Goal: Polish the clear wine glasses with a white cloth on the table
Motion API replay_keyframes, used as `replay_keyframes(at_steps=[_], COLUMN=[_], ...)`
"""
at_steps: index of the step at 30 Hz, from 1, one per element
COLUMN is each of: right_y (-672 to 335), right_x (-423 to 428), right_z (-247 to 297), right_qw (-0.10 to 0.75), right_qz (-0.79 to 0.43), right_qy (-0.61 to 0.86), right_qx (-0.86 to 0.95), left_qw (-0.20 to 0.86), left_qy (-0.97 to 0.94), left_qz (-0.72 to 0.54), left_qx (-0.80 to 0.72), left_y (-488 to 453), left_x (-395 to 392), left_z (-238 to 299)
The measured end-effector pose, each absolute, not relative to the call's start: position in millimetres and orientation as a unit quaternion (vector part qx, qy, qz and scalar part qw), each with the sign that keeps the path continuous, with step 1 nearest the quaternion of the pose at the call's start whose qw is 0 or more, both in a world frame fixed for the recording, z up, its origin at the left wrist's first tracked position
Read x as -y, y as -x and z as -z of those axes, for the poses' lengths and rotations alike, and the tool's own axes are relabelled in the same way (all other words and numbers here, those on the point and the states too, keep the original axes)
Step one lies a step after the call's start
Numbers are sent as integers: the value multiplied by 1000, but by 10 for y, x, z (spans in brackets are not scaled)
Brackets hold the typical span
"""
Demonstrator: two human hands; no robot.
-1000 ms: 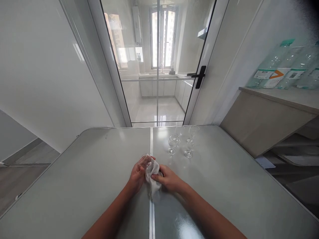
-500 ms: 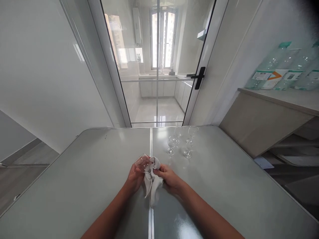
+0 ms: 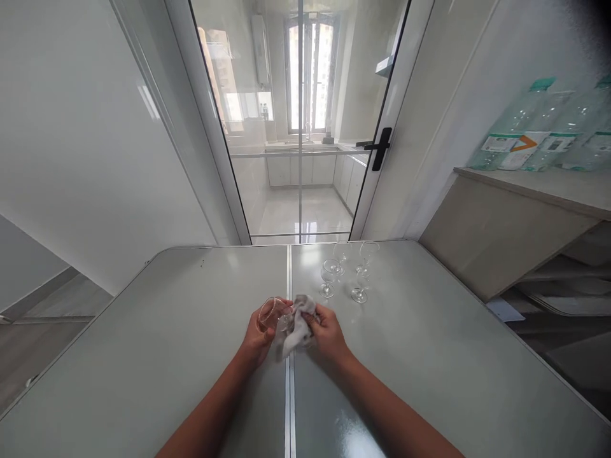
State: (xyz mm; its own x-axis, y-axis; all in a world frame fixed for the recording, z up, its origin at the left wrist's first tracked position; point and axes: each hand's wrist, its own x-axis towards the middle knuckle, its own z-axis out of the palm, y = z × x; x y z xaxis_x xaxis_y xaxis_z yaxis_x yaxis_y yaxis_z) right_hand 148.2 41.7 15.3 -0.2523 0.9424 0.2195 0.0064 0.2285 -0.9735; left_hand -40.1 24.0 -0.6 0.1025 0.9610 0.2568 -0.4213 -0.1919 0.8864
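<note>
Tilted on its side above the table's middle seam, a clear stemmed glass (image 3: 273,310) has its bowl wrapped by my left hand (image 3: 256,336). My right hand (image 3: 329,332) pinches a crumpled whitish cloth (image 3: 298,331), which bunches around the foot end of that glass and hides it. The cloth's lower end hangs loose and looks blurred. Beyond my hands several more stemmed glasses stand upright on the right table half, among them a near-left glass (image 3: 327,277) and a near-right glass (image 3: 360,287).
The grey-green table (image 3: 200,331) has a pale seam down its middle. Past its far edge is a glazed door with a black handle (image 3: 379,149). To the right, a shelf (image 3: 534,191) carries several clear plastic bottles (image 3: 520,137) with green caps.
My right hand has turned and drawn the cloth up more tightly around the glass's foot end. The cloth's hanging tail has risen and shortened. The glass has rolled slightly in my left hand.
</note>
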Motion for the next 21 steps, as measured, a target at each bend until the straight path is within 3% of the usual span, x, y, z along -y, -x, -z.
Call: replay_keyframes(at_steps=[3,7,14,21], right_y=[-1499,-1462,-1296,-1364], right_x=[-371,-256,-337,-423], right_z=[-194,-247,-28,135], right_qw=[550,585,498,489], right_qz=[-452,-414,-636,-511], right_qy=[420,463,333,476], right_qx=[563,522,487,522], left_qw=[561,547,572,572], left_qy=[-439,-386,-402,-468], left_qz=[-640,-693,-670,-622], left_qx=[-288,-267,-251,-259], left_y=[453,517,482,402], left_x=[-279,-316,-256,-237], left_z=[47,81,96,130])
